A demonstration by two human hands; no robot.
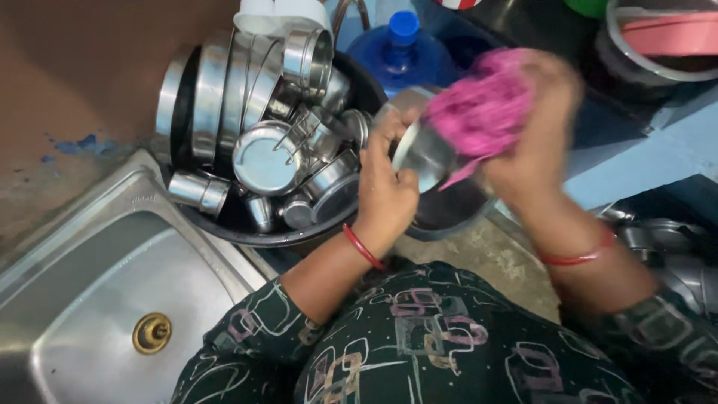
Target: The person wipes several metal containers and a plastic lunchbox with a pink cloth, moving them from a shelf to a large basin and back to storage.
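While I watched through the head camera, the left hand gripped a small steel bowl by its rim, held in the air just right of the black tub of steel dishes, its mouth tilted toward the right hand. That hand clutched a pink scrubber pressed against the bowl. Motion blur smeared the right hand, and the scrubber hid the bowl's far side.

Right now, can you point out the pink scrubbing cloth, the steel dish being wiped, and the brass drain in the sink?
pink scrubbing cloth [482, 105]: head view, on its bunched middle.
steel dish [425, 153]: head view, on its shiny inner face.
brass drain [152, 333]: head view, on its round cap.
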